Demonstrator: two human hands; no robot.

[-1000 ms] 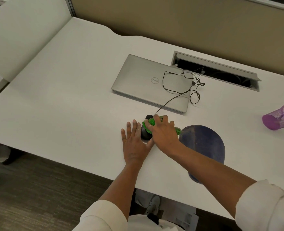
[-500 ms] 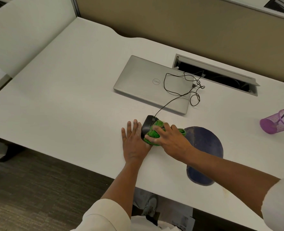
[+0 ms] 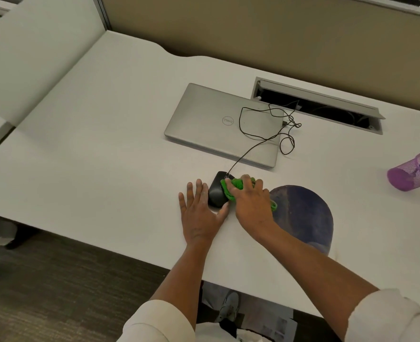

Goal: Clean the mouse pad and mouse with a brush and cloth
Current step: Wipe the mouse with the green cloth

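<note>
A closed silver laptop point(image 3: 222, 124) lies on the white desk point(image 3: 93, 156), purple mesh cup point(image 3: 412, 172) tipped well right.

Bare forearms, white sleeves

Both white sleeves point(image 3: 159, 322) are rolled up past the forearms; a light-coloured sneaker point(image 3: 228, 306) shows below the tabletop point(image 3: 93, 156) edge.

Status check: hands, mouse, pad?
Left hand flat on desk, bracing black mouse. Right hand presses green cloth on it. Mouse pad alongside, uncovered. Cord trails clear.
</note>
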